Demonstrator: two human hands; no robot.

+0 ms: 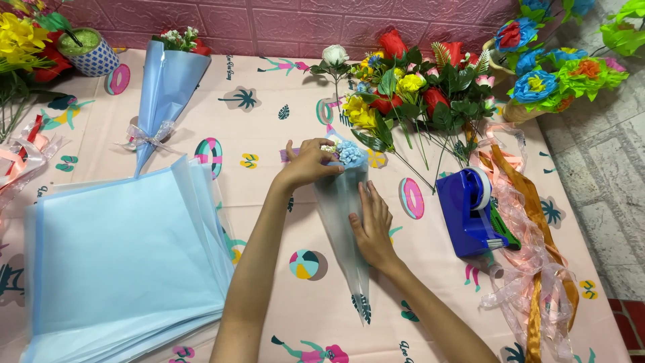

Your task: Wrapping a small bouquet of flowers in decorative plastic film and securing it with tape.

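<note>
The left hand (pixel 310 163) gripped the flowers (pixel 349 153) atop the paper cone (pixel 342 222), left of the blue tape holder (pixel 472 212). The right hand (pixel 371 225) pressed it flat, fingers spread. Wrapping looked nearly done; tape seemed needed.

Blue tape dispenser (pixel 470 212); pink patterned tablecloth (pixel 269 128)

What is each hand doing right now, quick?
Left hand: closed around the top of the small cone bouquet, by its blue flower.
Right hand: open, pressed flat on the cone's wrapping.
</note>
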